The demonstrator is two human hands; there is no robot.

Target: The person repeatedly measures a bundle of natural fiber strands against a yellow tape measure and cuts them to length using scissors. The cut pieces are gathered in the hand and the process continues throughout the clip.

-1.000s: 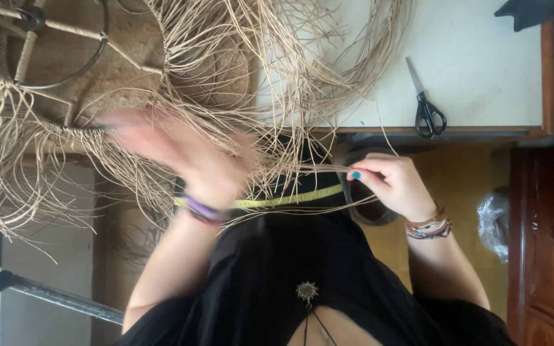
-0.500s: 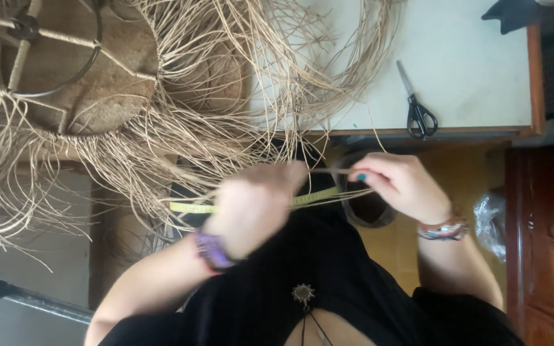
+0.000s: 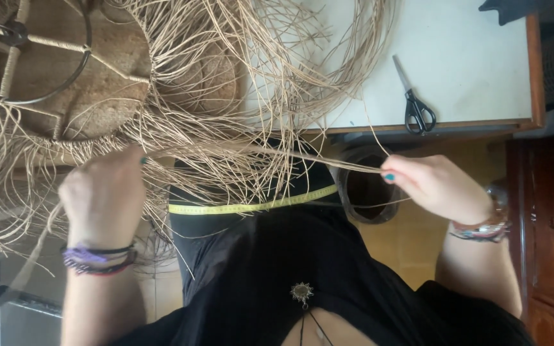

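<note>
Since half a second ago the left hand (image 3: 105, 195) has swung out left, so a straw strand (image 3: 290, 154) now stretches, clamped in both fists, to the right hand (image 3: 437, 187) before the bench (image 3: 482, 70); keep it taut and untwisted.

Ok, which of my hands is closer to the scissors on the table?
Right. The right hand pinches straw strands just off the table edge, close to the scissors. The left hand grips strands far across, by the woven frame.
</note>
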